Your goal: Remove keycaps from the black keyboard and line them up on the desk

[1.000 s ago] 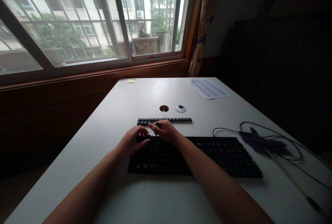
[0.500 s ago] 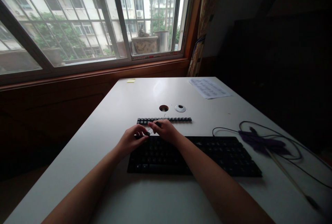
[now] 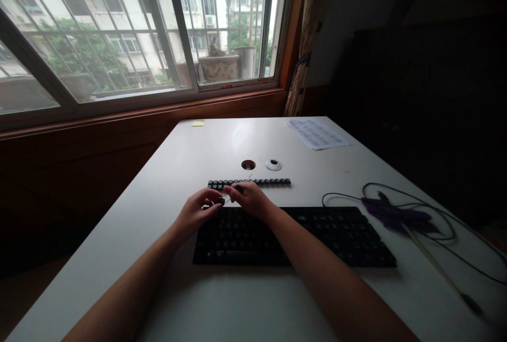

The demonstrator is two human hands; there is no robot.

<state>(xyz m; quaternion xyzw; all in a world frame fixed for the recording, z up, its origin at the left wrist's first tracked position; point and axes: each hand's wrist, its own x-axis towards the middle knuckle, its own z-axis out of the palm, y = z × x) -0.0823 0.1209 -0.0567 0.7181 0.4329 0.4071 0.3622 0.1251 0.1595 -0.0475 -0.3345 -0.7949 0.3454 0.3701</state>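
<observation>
Over the top left part of a black keyboard (image 3: pixel 245 236), my left hand (image 3: pixel 197 208) pinches a small black keycap (image 3: pixel 221 201) between thumb and fingers. My right hand (image 3: pixel 252 198) is closed around a wire keycap puller (image 3: pixel 238 189); its dark handle shows at the fingers. The puller's thin wires reach left to the keycap, but whether they still grip it I cannot tell. Just beyond both hands, loose black keycaps (image 3: pixel 273 181) stand in neat rows on the white table, partly hidden by my right hand.
A black cable (image 3: pixel 336 194) runs from the keyboard to the right, past a purple cloth (image 3: pixel 380 210) and a thin stick-like brush (image 3: pixel 435 263). Behind the keycaps are a round hole (image 3: pixel 248 164) and its white cover (image 3: pixel 273 164). Printed paper (image 3: pixel 317 134) and a yellow note (image 3: pixel 198 123) lie farther back.
My left hand and the keycap have shifted slightly up and left. My right hand stays nearly in place with the puller. The whole view has moved a little.
</observation>
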